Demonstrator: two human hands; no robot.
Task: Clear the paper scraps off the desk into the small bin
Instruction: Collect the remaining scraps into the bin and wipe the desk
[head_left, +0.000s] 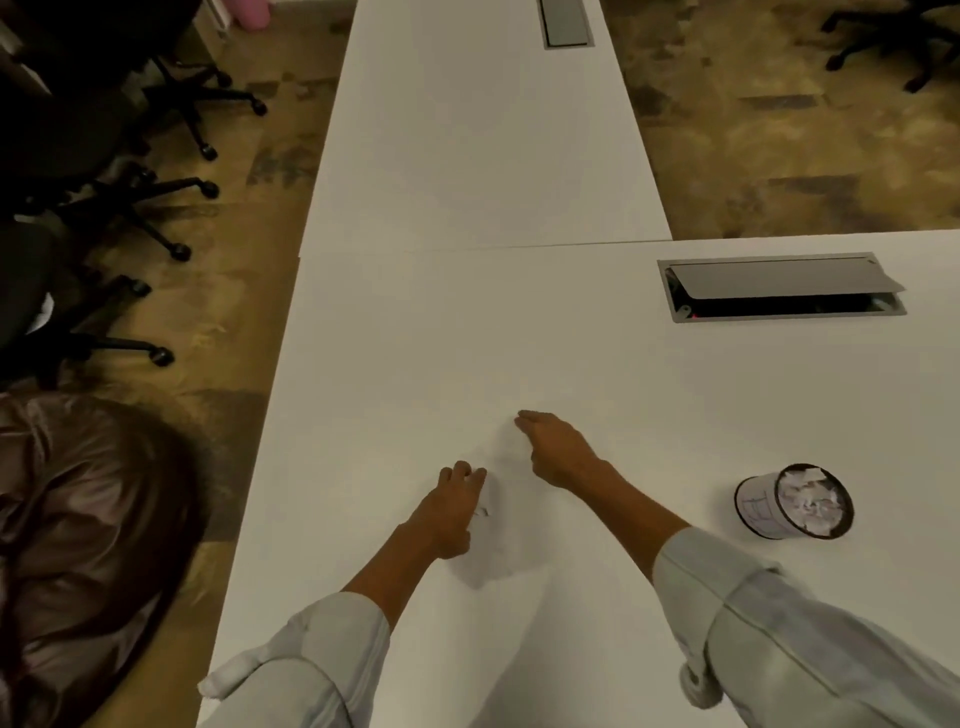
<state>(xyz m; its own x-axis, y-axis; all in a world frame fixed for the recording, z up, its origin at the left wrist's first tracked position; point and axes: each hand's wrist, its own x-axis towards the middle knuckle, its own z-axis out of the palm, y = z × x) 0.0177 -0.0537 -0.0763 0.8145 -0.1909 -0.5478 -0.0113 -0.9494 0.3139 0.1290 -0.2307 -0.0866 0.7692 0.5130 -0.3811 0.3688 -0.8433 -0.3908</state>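
Observation:
A small round bin (758, 512) stands on the white desk (649, 405) at the right, filled with crumpled white paper scraps (810, 501). Between my hands lies a faint white pile of paper scraps (498, 551), hard to tell from the desk top. My left hand (449, 512) rests on the pile's left side with its fingers curled against the paper. My right hand (558, 449) lies flat on the desk just beyond the pile, fingers together and pointing left. The bin is well to the right of both hands.
A grey cable hatch (779, 286) is set into the desk at the back right, its lid half raised. A second white desk (467, 145) extends away ahead. Black office chairs (78, 171) stand on the carpet at the left. A person's shoulder (67, 545) is at the lower left.

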